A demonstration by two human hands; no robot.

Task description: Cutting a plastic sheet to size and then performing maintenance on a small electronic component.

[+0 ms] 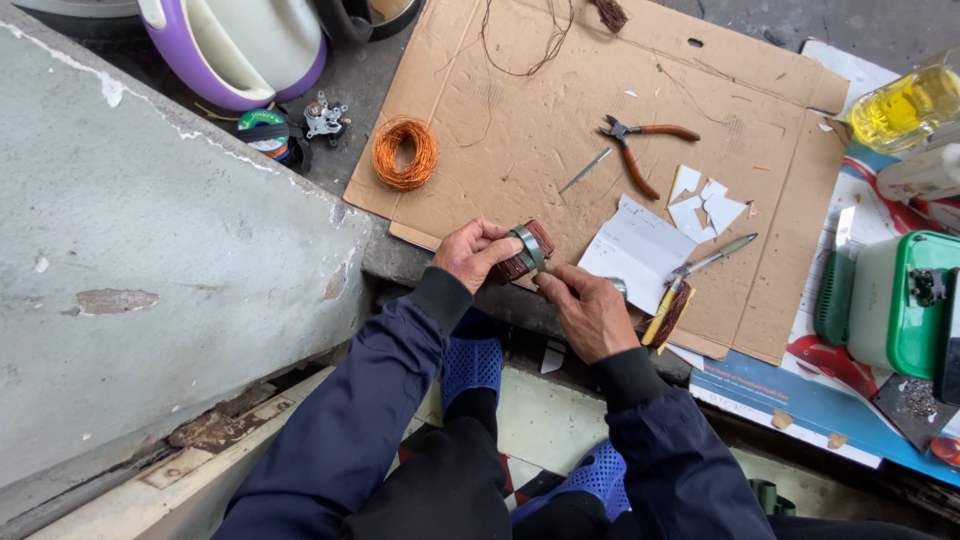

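My left hand (472, 252) grips a small round motor stator (527, 250) with dark copper windings and a grey metal ring. It is held just above the near edge of a flat cardboard sheet (520, 120). My right hand (587, 312) pinches the ring's lower right edge with thumb and forefinger. Both sleeves are dark blue.
On the cardboard lie a coil of orange copper wire (405, 152), orange-handled pliers (640, 150), a thin metal rod (585, 171), white paper pieces (640, 250) and scissors (695, 275). A grey concrete slab (150, 270) fills the left. A green and white appliance (895, 305) stands at right.
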